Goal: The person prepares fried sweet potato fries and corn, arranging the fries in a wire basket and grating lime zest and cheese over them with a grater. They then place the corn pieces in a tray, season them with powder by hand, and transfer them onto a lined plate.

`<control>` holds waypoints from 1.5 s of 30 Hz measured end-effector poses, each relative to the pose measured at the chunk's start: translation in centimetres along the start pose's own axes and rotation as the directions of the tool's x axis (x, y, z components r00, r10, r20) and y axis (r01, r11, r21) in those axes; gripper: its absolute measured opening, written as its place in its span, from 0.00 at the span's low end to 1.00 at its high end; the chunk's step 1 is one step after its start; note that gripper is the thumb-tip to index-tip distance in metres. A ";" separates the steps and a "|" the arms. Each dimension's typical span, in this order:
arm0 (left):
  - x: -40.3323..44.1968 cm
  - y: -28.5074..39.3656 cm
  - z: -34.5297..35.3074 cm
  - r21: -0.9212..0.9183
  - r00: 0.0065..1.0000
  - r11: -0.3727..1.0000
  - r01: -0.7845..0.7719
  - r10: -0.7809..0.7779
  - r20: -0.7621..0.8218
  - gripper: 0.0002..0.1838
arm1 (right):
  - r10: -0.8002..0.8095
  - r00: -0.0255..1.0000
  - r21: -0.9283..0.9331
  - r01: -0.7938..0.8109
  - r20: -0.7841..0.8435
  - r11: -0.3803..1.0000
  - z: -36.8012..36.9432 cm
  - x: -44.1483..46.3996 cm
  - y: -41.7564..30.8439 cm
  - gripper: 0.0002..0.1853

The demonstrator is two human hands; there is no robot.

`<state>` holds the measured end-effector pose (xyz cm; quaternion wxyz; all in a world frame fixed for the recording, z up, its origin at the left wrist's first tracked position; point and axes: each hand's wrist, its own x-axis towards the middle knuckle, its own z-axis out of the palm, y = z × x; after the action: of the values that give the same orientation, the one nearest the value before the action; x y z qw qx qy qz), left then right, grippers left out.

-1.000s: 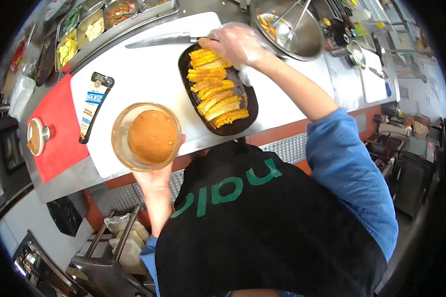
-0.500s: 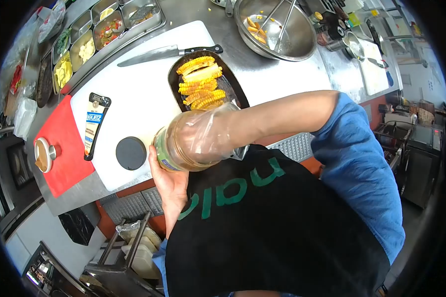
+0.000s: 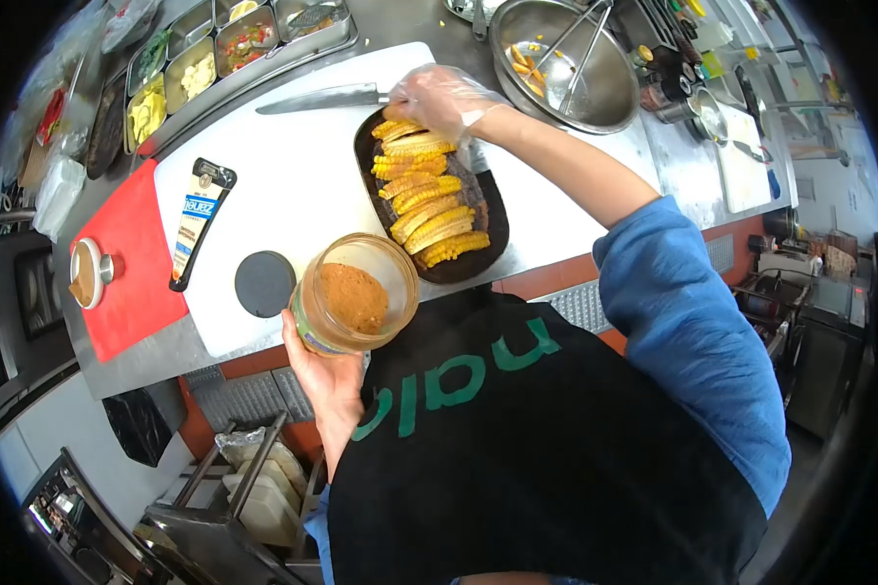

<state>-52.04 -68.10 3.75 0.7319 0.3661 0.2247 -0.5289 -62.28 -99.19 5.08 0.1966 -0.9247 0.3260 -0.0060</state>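
Note:
My left hand is wrapped round a clear jar, tilted so that the orange-brown powder inside shows. In a clear plastic glove, my right hand is over the far end of a dark oval dish. Its fingers point down and are bunched together; what they hold, if anything, is too small to make out. Several yellow corn strips lie in a row in the dish, dusted with seasoning. The dish rests on a white cutting board.
A knife lies beyond the dish. A steel bowl with tongs stands at the back. Left are a black lid, a labelled package, a red mat with a small bowl, and food trays.
My right hand has come out of the jar and moved up and away to the far end of the dish. The jar, still in my left hand, now shows its powder.

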 end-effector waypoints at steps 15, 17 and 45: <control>-1.2 1.4 -2.2 -0.054 0.999 0.998 -0.045 0.045 -0.002 0.28 | -0.074 0.978 -0.134 0.048 -0.195 0.990 2.1 -2.6 1.7 0.07; -1.4 1.6 -2.7 -0.083 0.999 0.995 -0.050 0.050 0.002 0.28 | -0.163 0.944 -0.103 0.139 -0.286 0.985 1.4 -4.9 -0.3 0.07; -1.1 2.9 -5.1 -0.090 0.997 0.995 0.047 -0.040 0.072 0.30 | -0.286 0.948 -0.036 0.283 -0.141 0.958 5.5 -15.8 -2.8 0.08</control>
<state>-49.39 -63.02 2.16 0.7435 0.3086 0.2309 -0.5464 -72.25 -85.66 2.92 0.1622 -0.9606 0.2028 -0.0990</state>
